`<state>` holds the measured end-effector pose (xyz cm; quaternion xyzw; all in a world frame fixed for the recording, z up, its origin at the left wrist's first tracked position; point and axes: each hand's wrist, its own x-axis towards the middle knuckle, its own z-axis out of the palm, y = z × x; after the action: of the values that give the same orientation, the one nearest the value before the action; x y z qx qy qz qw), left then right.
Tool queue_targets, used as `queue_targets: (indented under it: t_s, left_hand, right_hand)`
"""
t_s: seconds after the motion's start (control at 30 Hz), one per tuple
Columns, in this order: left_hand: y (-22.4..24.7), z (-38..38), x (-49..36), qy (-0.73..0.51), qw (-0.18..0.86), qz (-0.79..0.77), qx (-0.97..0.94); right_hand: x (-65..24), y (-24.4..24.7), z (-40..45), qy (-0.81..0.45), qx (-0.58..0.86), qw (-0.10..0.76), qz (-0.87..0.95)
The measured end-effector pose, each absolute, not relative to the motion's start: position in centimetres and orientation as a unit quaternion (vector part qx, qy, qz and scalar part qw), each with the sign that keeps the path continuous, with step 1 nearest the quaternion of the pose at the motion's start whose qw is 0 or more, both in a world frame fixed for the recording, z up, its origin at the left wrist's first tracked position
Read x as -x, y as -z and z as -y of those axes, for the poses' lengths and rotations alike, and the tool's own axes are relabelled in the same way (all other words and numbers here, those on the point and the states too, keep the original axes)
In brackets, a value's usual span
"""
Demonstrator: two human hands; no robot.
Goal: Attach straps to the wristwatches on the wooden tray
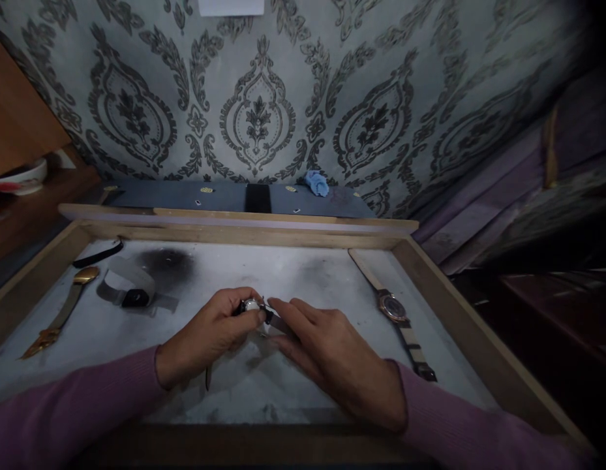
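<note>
Above the middle of a white, wood-rimmed tray, my left hand pinches a small watch by its round case, thumb on the near side. My right hand closes around the grey strap on the right side of that case, fingers pointing left. A thin dark item shows below my left hand; what it belongs to is hidden. Further right lies a brown watch with its strap stretched out.
At the tray's left lie a gold watch, a looped grey-strap watch and a black band. Behind the raised rim are a dark phone-like object and a crumpled blue cloth. A bowl sits on the left shelf.
</note>
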<state>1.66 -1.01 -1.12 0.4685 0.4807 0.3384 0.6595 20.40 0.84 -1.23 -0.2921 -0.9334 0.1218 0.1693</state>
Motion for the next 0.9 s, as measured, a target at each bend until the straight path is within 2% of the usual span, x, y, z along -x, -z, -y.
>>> queue_targets:
  t_s: [0.27,0.9]
  left_hand:
    - [1.2,1.1,-1.9,-0.347,0.67,-0.479,-0.448]
    - [1.7,1.7,-2.1,-0.377,0.683,-0.459,-0.426]
  right_hand:
    - [-20.4,1.8,-0.9,0.02,0.261,0.143,0.954]
    - [-20.5,2.6,-0.8,0.016,0.282,0.136,0.95]
